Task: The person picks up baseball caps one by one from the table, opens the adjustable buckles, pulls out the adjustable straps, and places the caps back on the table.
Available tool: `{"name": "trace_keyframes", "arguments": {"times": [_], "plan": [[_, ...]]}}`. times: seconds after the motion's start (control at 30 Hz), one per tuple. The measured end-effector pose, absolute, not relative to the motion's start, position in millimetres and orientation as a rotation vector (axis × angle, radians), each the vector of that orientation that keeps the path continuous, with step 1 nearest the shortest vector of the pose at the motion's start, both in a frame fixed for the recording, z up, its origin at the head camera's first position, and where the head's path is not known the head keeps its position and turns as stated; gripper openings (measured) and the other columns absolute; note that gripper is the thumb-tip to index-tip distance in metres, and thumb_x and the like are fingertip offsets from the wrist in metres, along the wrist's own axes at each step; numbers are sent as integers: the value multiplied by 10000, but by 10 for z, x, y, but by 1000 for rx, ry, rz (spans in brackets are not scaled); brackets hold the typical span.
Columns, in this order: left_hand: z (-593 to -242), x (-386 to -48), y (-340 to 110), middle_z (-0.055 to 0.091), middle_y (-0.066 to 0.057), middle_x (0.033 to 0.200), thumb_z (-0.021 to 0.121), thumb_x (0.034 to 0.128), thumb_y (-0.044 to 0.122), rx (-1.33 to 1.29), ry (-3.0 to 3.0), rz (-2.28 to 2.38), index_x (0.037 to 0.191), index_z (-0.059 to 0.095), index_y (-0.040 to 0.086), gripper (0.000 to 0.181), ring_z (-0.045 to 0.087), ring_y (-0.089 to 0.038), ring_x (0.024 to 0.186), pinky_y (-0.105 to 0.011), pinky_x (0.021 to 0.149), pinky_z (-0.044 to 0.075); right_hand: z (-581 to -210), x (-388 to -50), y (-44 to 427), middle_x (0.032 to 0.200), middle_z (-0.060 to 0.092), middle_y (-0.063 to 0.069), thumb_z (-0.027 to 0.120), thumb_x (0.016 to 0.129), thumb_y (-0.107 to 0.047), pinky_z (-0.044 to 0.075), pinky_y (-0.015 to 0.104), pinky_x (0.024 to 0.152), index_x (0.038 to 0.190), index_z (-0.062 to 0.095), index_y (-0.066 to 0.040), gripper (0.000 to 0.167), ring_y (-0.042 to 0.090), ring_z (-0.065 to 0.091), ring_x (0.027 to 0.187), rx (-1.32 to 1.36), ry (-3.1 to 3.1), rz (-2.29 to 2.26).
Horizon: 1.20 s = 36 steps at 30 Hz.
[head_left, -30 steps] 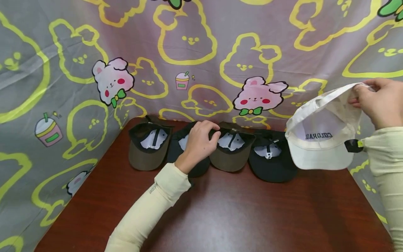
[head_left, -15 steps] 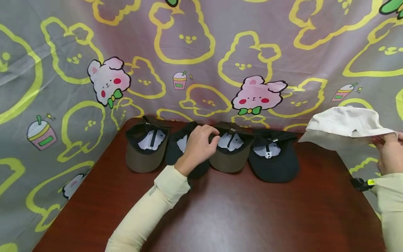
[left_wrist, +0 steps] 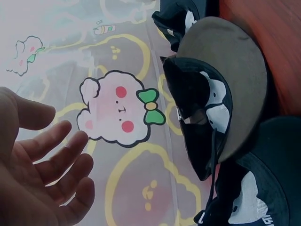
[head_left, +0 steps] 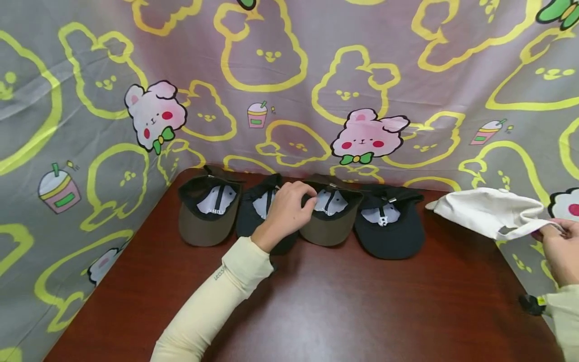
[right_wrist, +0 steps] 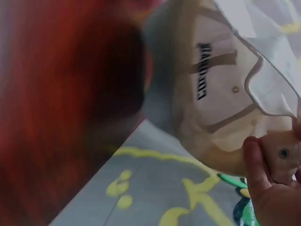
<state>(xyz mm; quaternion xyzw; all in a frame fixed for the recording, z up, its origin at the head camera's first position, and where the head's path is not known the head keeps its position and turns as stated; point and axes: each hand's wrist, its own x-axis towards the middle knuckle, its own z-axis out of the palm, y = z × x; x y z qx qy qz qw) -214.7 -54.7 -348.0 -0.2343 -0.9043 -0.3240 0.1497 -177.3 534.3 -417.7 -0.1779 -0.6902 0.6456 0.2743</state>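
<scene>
At the table's right edge my right hand (head_left: 563, 254) pinches a white baseball cap (head_left: 488, 211) by its back strap. The cap hangs in the air, crown up, its brim toward the row of caps. Its pale lining (right_wrist: 218, 84) with dark lettering shows in the right wrist view. My left hand (head_left: 287, 211) hovers over the row with loosely curled fingers and holds nothing. Below it lies a black cap (head_left: 246, 221), partly hidden by the hand. A brown cap (head_left: 325, 235) is just right of it, then another black cap (head_left: 391, 244). Another brown cap (head_left: 205, 229) stands leftmost.
The caps stand side by side along the back of a dark red-brown table (head_left: 362, 311), openings up and brims toward me. A grey-pink curtain (head_left: 289, 65) with yellow rabbit outlines hangs behind and on both sides of the table.
My right hand has lowered the white cap and tipped it over, so its crown now faces up instead of its inside facing me. The left hand has stayed in place.
</scene>
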Motion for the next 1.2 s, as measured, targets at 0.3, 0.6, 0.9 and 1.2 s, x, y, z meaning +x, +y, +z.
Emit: {"name": "trace_keyframes", "arguments": {"times": [0.3, 0.6, 0.9, 1.2], "plan": [[-3480, -2159, -564, 706, -29, 1102, 598, 973, 229, -669, -2635, -901, 1066, 725, 131, 186, 600, -247, 1023, -395, 892, 494, -3988, -1494, 4746, 688, 628, -12, 512, 886, -193, 321, 283, 557, 1150, 595, 103, 405, -33, 426, 584, -534, -2681, 570], [-3514, -2143, -574, 697, -30, 1104, 599, 978, 223, -668, -2655, -917, 1073, 717, 136, 175, 589, -244, 1018, -400, 878, 488, -4275, -1518, 4841, 1013, 576, 410, 494, 895, -150, 420, 490, 649, 1133, 524, 167, 398, 529, 560, 848, -414, -2828, 494], [-3534, -2146, -577, 692, -22, 1103, 591, 979, 226, -675, -2662, -942, 1077, 714, 138, 180, 581, -237, 1022, -401, 887, 486, -4400, -1469, 4954, 917, 596, 372, 561, 901, -59, 413, 420, 616, 1004, 548, 131, 216, 388, 575, 737, -182, -2932, 470], [-3536, -2156, -559, 699, -27, 1080, 594, 975, 224, -686, -2653, -914, 1064, 718, 125, 182, 595, -240, 1018, -399, 894, 490, -4315, -1487, 5018, 908, 607, 369, 552, 807, -39, 439, 383, 623, 975, 587, 169, 270, 329, 568, 727, -33, -3089, 422]]}}
